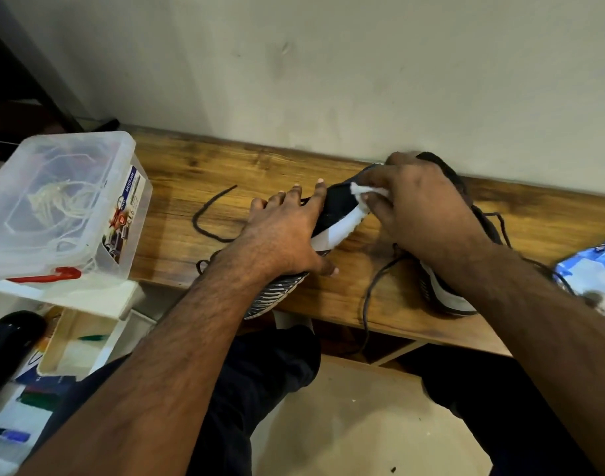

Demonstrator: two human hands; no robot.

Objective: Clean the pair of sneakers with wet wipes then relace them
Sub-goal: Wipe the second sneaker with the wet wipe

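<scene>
**Sneaker on its side, wipe at the toe**

The sneaker (332, 211) we are cleaning is a black fabric shoe with a smooth white midsole wedge and a ribbed, striped grey outsole. It lies on its side near the middle of the wooden bench (198, 166), its toe toward two o'clock and its heel jutting over the front edge at seven o'clock. Our left hand (287, 231) lies over the shoe's middle, fingers spread fairly straight and pressing it down, thumb on the bench beside the sole. Our right hand (421, 207) curls round a crumpled white wet wipe (362, 191) and holds it against the black upper, just above the white wedge.

The second sneaker (445, 290), also black with a white sole, lies at four o'clock from the first, largely hidden under our right forearm. A loose dark lace (205, 214) curls on the wood at nine o'clock from the shoe; another thin dark lace (369, 297) trails over the front edge.

The bench top is warm brown wood with strong grain, set against a plain, scuffed, pale wall (328, 63). At the far left a clear plastic box (60, 207) with a red latch holds pale cord. At the right edge a blue-and-white wipes packet (592, 269) is partly in view. Below, dark trousers (259, 379) and a pale floor show.
</scene>
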